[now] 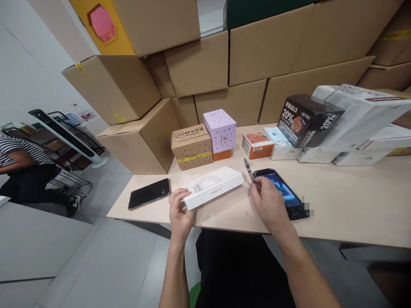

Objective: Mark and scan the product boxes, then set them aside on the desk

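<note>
My left hand [180, 209] grips the near left end of a flat white power bank box [213, 188], its fingers closed over the edge. The box is tilted, with its printed long side facing me. In my right hand [269, 203] is a slim, dark pen [249, 172], pinched with its upper end pointing away from me. Just under and beyond that hand lies a black handheld device [290, 194] with a lit blue screen. To the left of the white box rests a dark-screened smartphone [149, 193].
Along the table's [353, 196] back stand a brown carton [192, 147], a lilac box [220, 130], a small orange box [257, 144] and a black box [308, 119] on white packs. Large cardboard boxes [199, 64] rise behind. A seated person [27, 164] is at far left.
</note>
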A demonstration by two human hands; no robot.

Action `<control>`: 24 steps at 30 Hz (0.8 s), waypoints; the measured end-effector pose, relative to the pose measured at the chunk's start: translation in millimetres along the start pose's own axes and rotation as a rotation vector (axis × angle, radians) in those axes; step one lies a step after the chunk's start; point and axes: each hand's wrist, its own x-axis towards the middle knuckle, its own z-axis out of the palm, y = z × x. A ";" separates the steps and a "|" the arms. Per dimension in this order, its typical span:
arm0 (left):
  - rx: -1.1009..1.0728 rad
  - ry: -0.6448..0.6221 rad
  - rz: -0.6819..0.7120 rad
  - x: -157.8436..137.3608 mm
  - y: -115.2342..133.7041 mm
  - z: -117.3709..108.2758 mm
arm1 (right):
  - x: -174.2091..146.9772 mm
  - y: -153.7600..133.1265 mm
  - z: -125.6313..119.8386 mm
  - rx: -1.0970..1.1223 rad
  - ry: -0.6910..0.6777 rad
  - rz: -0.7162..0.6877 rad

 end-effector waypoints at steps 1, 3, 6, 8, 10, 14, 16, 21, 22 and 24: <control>-0.003 -0.022 0.012 0.4 0.1 -0.5 | -1.0 2.5 -1.8 0.054 0.040 0.029; 0.006 -0.065 0.032 0.3 -0.4 -1.2 | -2.9 5.1 -6.1 0.161 0.108 0.081; 0.046 -0.134 0.073 -1.1 -1.7 -2.3 | -5.1 0.3 -14.2 0.398 0.198 0.131; 0.080 -0.177 0.095 -2.3 -1.7 -3.7 | -6.0 -8.3 -20.5 0.607 0.238 0.159; 0.110 -0.219 0.119 -3.2 -1.1 -5.8 | -6.5 -18.5 -26.7 0.808 0.250 0.175; 0.152 -0.271 0.205 -4.1 -2.5 -9.0 | -6.7 -33.1 -32.6 1.073 0.186 0.156; 0.159 -0.255 0.228 -3.9 -5.0 -8.7 | -5.2 -36.1 -30.8 1.085 0.147 0.158; 0.184 -0.084 0.294 -3.3 -1.5 -0.7 | 7.9 -39.7 -18.7 1.004 0.101 0.143; 0.194 -0.049 0.337 -3.8 3.0 2.4 | 11.6 -40.6 -15.8 1.005 0.059 0.137; 0.213 -0.018 0.439 -6.4 15.1 11.0 | 18.4 -42.5 -9.4 0.994 -0.021 0.122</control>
